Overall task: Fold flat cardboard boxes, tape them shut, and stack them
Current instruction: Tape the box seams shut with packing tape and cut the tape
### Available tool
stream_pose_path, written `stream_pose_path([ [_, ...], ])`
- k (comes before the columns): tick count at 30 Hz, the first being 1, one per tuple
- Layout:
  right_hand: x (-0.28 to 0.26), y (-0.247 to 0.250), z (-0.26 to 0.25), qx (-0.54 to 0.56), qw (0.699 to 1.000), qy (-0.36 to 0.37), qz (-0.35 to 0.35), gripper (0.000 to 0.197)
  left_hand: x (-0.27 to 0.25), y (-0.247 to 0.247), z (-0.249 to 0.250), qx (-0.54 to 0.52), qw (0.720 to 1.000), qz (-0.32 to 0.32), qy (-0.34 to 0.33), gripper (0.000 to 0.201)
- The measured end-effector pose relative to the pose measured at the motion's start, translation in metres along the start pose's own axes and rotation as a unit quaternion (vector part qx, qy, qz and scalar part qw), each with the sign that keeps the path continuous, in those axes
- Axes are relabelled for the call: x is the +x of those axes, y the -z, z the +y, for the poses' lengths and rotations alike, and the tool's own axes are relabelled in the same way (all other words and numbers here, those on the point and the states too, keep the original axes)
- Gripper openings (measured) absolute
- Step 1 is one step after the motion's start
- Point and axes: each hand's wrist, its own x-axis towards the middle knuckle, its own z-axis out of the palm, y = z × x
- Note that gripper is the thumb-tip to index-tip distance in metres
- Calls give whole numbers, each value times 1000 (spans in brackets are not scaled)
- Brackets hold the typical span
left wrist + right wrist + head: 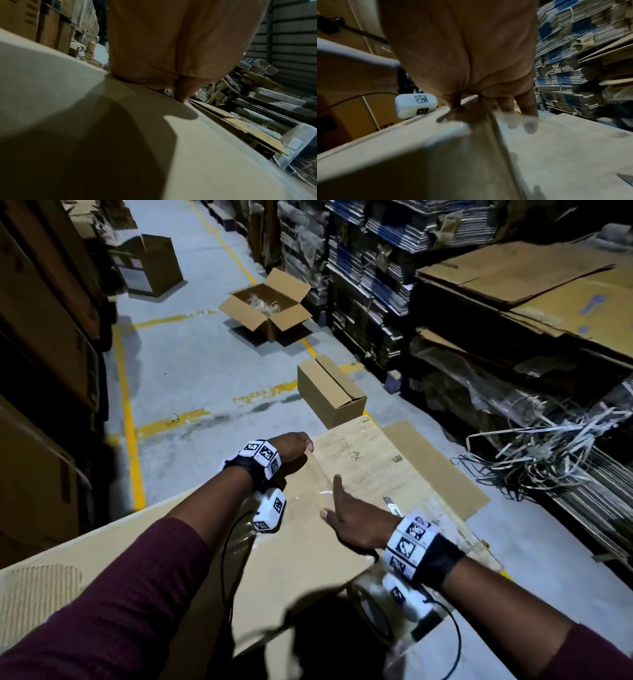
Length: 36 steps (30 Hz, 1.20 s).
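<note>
A big cardboard box (370, 470) lies in front of me, with a strip of clear tape (320, 474) running along its top seam. My left hand (294, 445) sits at the box's far left edge, fingers curled over that edge and thumb on top. In the left wrist view its palm (171, 54) rests on the cardboard (197, 148). My right hand (346, 520) lies flat on the taped seam with straight fingers (529, 119) spread on the box top (565, 155). A small cutter blade (392, 506) lies beside my right wrist.
A closed small box (330, 390) and an open box (269, 302) stand on the grey floor ahead. Stacks of flat cardboard (531, 285) and tangled strapping (548, 453) line the right. Tall cartons (44, 337) stand on the left beside yellow floor lines.
</note>
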Motion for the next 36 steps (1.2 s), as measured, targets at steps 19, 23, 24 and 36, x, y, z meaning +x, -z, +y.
stream_pose_path([
  [19,-43,-43,49,-124,978,149,83,114,-96,-62,-27,-18,971,231,-53,45],
  [23,-43,-31,50,-152,971,179,53,98,-136,-110,-4,-173,938,294,-57,4],
  [24,-43,-29,50,-159,968,187,51,94,-141,-122,2,-181,935,302,-44,6],
  [36,-12,-6,91,-73,939,335,19,70,-205,-285,22,-198,934,277,108,47],
])
